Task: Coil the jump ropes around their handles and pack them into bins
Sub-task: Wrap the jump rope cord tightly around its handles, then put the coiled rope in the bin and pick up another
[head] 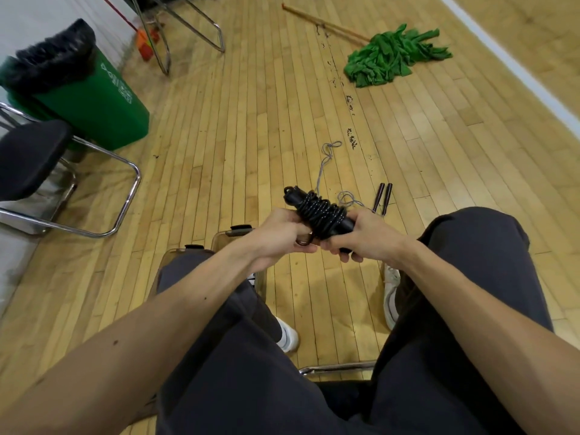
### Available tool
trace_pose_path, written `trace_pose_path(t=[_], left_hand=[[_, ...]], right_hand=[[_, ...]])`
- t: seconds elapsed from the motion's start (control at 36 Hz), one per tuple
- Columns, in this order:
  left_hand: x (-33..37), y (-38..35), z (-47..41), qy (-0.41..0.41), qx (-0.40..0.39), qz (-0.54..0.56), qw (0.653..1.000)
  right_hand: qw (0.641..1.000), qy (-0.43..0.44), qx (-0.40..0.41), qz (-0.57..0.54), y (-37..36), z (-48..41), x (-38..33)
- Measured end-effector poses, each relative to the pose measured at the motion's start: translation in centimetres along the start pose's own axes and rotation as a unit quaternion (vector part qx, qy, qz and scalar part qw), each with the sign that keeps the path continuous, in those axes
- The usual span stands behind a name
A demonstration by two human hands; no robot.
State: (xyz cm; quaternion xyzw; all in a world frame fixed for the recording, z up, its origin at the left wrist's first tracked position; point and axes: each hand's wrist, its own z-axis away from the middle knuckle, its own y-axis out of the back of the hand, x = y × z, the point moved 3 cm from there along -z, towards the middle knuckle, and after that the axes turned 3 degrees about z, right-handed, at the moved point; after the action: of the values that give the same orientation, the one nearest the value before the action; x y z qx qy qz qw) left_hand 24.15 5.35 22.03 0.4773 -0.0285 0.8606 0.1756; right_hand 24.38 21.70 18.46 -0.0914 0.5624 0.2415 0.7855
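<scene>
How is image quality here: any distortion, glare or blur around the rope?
Head view: wide-angle lens bows the floorboards near the edges; lighting even, no harsh glare; black jump rope, gripped by left hand and right hand, looks sharp.

Legible text: none I can read. The green bin, upper left of frame, has a white symbol and white characters printed on its side, too small and skewed to decipher.
</scene>
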Motion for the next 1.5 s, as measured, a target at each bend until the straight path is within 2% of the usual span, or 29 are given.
trace_pose_path(t=[0.17, 0.25, 0.36, 0.42, 0.5, 0.58, 0.78, 0.89, 0.97, 1.06, 1.11, 1.17, 1.22, 1.36, 1.5], left_hand=[[0.0, 0.5, 0.4, 0.052, -0.028, 0.140, 0.988], [0.1, 1.3, 0.4, 0.087, -0.041, 0.234, 0.967], [-0.1, 3.5, 0.8, 0.095, -0.042, 0.310, 0.945], [-0.3, 5.3, 1.0, 0.093, -0.040, 0.324, 0.940], [-0.8, 8.7, 1.7, 0.085, -0.044, 0.323, 0.942], [-1.5, 12.7, 2.8, 0.059, -0.038, 0.323, 0.944], [-5.4, 23.3, 5.2, -0.009, 0.131, 0.244, 0.961], [-9.3, 27.0, 5.9, -0.022, 0.197, 0.284, 0.938], [-14.6, 28.8, 6.0, 0.017, 0.239, 0.340, 0.909], [-20.4, 29.0, 5.6, 0.076, 0.280, 0.388, 0.875], [-24.0, 29.4, 5.0, 0.105, 0.293, 0.422, 0.852], [-27.4, 30.2, 4.2, 0.125, 0.310, 0.448, 0.830], [-31.1, 31.7, 3.2, 0.151, 0.342, 0.440, 0.817], [-36.6, 35.9, 1.2, 0.208, 0.413, 0.360, 0.811], [-41.4, 40.1, -1.2, 0.282, 0.424, 0.327, 0.796]], right_hand=[[0.995, -0.011, 0.067, 0.078, -0.7, -0.5, 0.1], [0.988, -0.016, 0.083, 0.130, -1.5, -1.1, -0.7], [0.961, -0.018, 0.127, 0.244, -3.2, -2.2, -2.3], [0.957, -0.011, 0.140, 0.253, -4.6, -3.2, -3.2], [0.961, 0.004, 0.121, 0.247, -6.9, -4.8, -5.0], [0.974, 0.006, 0.067, 0.219, -9.3, -7.2, -7.0], [0.977, 0.009, -0.057, 0.207, -17.6, -14.4, -11.2], [0.974, 0.000, -0.043, 0.222, -22.2, -18.1, -10.9], [0.954, 0.017, -0.047, 0.294, -26.4, -20.2, -9.4], [0.926, 0.012, -0.093, 0.366, -30.4, -22.0, -6.2], [0.892, -0.004, -0.135, 0.432, -33.2, -23.8, -3.5], [0.842, -0.005, -0.162, 0.515, -35.5, -25.6, -1.3], [0.813, 0.014, -0.186, 0.551, -38.3, -28.1, 0.8], [0.783, 0.010, -0.242, 0.573, -44.1, -33.3, 2.7], [0.759, 0.010, -0.285, 0.586, -50.2, -38.0, 6.2]])
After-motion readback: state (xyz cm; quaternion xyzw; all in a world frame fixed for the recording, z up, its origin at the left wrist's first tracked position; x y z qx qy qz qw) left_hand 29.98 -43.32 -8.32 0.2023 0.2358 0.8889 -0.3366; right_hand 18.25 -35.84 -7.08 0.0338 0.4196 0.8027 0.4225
